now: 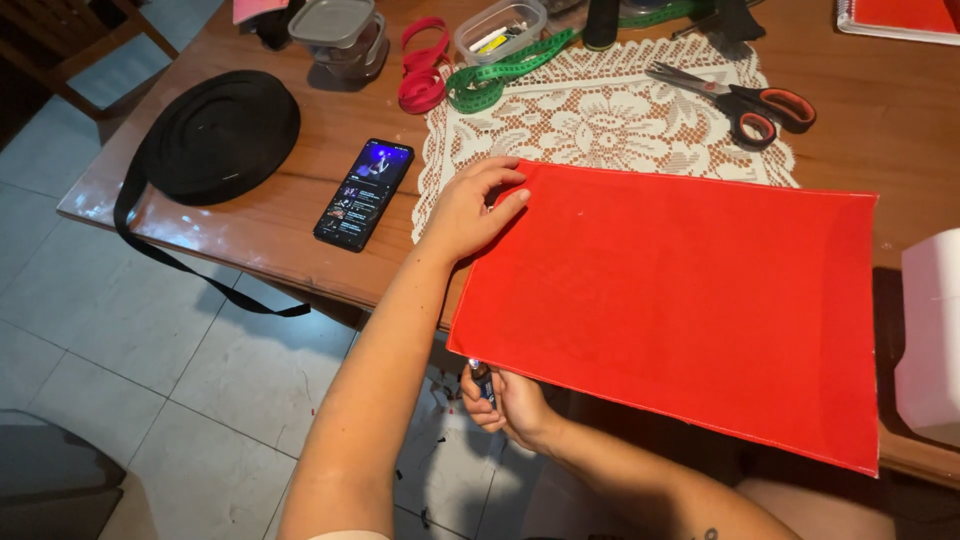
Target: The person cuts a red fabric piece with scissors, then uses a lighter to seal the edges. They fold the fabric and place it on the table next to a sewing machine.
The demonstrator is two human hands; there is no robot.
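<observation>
A red fabric panel (680,300) lies flat across the wooden table (880,130), its near edge hanging a little over the table's front. The left hand (475,210) rests on the panel's far left corner, fingers (505,205) spread loosely and pressing the cloth down, gripping nothing. The right hand (505,400) sits below the near left corner, just under the table edge, clenched around a small lighter (483,380) whose tip comes right up to the fabric's corner; whether it touches I cannot tell.

Under the panel's far edge lies a white lace mat (600,115), with scissors (750,100) on it, their handles red and black. A green tape measure (500,75) curls at the mat's left corner, beside a pink strap (422,70) and a clear box (500,28). A phone (364,193) lies left of the hand, screen lit. Further left sits a black webbing roll (218,135), its loose end trailing over the table edge toward the tiled floor (120,330). A white object (930,330) stands at the right edge.
</observation>
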